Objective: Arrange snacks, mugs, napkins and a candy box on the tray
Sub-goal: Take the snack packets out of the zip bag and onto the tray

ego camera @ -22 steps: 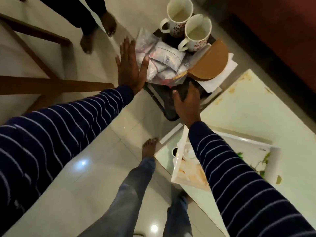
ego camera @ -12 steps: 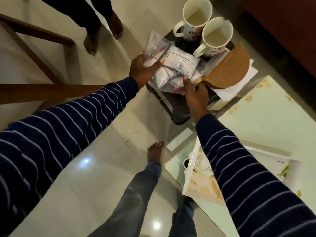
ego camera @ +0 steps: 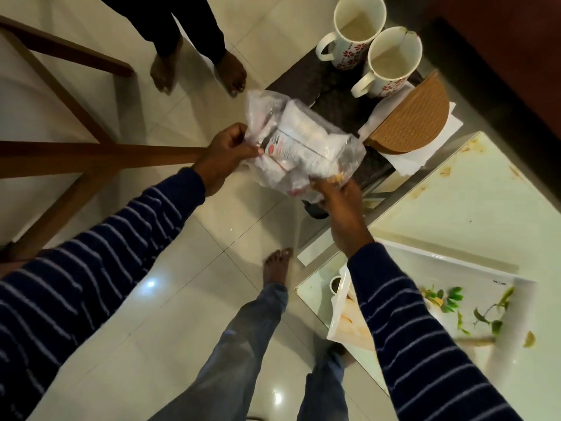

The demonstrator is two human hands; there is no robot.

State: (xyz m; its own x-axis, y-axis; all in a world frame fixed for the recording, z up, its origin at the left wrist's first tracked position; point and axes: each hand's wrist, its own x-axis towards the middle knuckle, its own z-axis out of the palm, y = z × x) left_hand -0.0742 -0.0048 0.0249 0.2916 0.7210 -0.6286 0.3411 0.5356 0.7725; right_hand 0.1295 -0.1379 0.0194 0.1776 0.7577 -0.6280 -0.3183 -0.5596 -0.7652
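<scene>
The left hand (ego camera: 226, 154) pinches the left edge of a clear plastic snack bag (ego camera: 299, 147), fingers curled round the plastic. The right hand (ego camera: 338, 197) grips the same bag from below at its near right corner. The bag is lifted, partly over the near left edge of the dark tray (ego camera: 331, 89). At the tray's far edge stand two white mugs (ego camera: 391, 60) with red flowers, touching one another. At its right edge a brown half-round holder (ego camera: 416, 117) lies on white napkins (ego camera: 409, 161). A pale glass table (ego camera: 473, 208) is beside the tray, above a glossy tiled floor (ego camera: 170, 314).
</scene>
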